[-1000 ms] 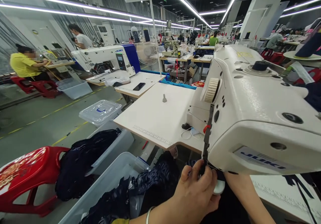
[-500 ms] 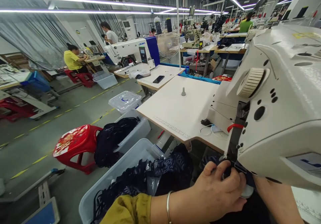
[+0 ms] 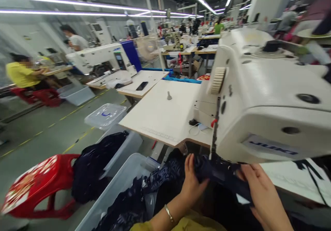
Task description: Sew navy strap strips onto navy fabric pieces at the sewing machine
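A strip of dark navy fabric (image 3: 222,174) stretches between my two hands under the head of a white sewing machine (image 3: 261,93). My left hand (image 3: 191,184), with a silver bangle at its wrist, grips the left part of the strip between thumb and fingers. At the other end, my right hand (image 3: 261,186) is closed on the fabric, its fingertips partly hidden by cloth. A small white patch (image 3: 242,199) shows beneath the strip near my right hand. The needle area is dark and hard to make out.
Navy patterned garments (image 3: 124,203) fill a clear bin (image 3: 98,196) on the left. Beyond it stand another pile of dark garments (image 3: 95,169) and a red stool (image 3: 43,186). A phone (image 3: 142,85) lies on a neighbouring table. A person in yellow (image 3: 22,74) sits far left.
The view has swung right. My left hand has moved left from the needle area, and my right hand, hidden before behind the machine head, now shows holding the strip's right part.
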The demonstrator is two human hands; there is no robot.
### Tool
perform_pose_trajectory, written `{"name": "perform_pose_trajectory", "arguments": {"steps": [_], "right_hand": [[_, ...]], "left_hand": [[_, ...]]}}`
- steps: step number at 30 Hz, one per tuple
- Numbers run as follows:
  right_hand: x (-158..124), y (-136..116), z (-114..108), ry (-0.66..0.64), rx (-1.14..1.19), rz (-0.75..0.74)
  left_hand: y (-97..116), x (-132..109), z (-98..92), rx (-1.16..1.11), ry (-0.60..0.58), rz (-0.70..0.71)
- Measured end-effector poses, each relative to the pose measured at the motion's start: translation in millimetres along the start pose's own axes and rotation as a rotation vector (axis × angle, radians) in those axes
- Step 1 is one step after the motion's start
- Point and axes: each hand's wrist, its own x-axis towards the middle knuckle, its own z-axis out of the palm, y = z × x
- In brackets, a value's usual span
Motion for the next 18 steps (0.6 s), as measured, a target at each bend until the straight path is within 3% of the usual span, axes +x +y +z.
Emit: {"name": "perform_pose_trajectory", "arguments": {"steps": [1, 4, 6, 8, 10, 12, 14, 16, 18], "right_hand": [[-17, -4, -1, -0.121, 0.095, 0.07], [-63, -8, -8, -0.59, 0.166, -0.015], [-80, -5, -16, -0.692, 0.144, -0.058], [-87, -3, -29, -0.655, 0.136, -0.05], [-86, -3, -45, -0.663, 0.139, -0.051], [-80, -2, -61, -0.716, 0.163, -0.061], [-72, 4, -75, -0.68, 0.137, -0.05], [-60, 22, -88, -0.488, -0.079, -0.017], [-49, 54, -103, -0.228, -0.513, 0.002]], "left_hand": [[-10, -8, 8.6, -0.022, -0.016, -0.008], [-33, -23, 30.2, -0.112, -0.139, 0.057], [-41, -24, 42.0, -0.159, -0.217, 0.092], [-49, -16, 47.5, -0.181, -0.257, 0.1], [-60, -1, 41.6, -0.167, -0.249, 0.069], [-76, 20, 22.6, -0.122, -0.19, 0.021], [-98, 39, -5.4, -0.052, -0.112, -0.03], [-118, 48, -35.1, 0.029, -0.058, -0.055], [-133, 41, -59.3, 0.199, -0.093, -0.045]]}}
